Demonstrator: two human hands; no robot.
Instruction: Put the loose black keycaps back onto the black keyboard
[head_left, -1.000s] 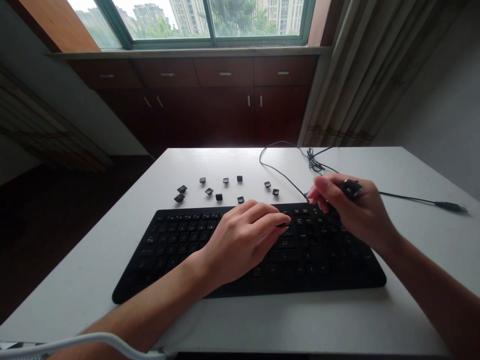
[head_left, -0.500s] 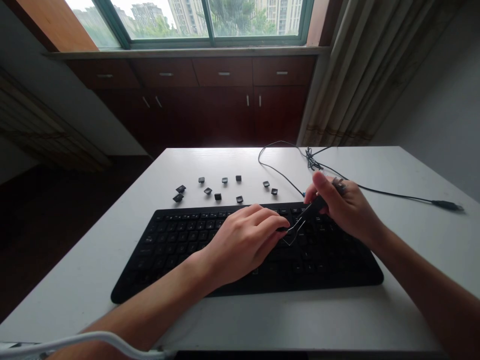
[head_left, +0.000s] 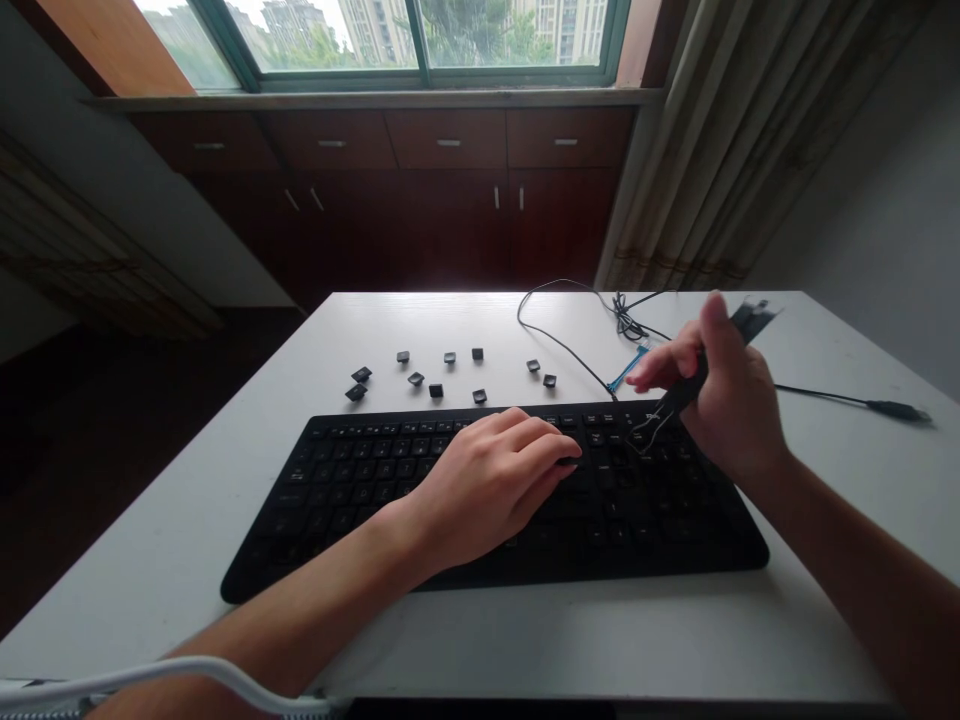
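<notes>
The keyboard (head_left: 337, 485) lies lengthwise before me on the worktop (head_left: 600, 640), presumably for even reach. Loose keycaps (head_left: 436, 391) sit between ten and one o'clock of its middle, likely to be clear of my work. At twelve, shut drawers (head_left: 450, 125) hide their contents. My left hand (head_left: 491, 470) pinches a small dark piece (head_left: 572, 461), probably a keycap; toward two, my right hand (head_left: 724, 400) wraps a dark tool (head_left: 686, 388), its wire prongs (head_left: 649, 428) angled down over the keyboard.
</notes>
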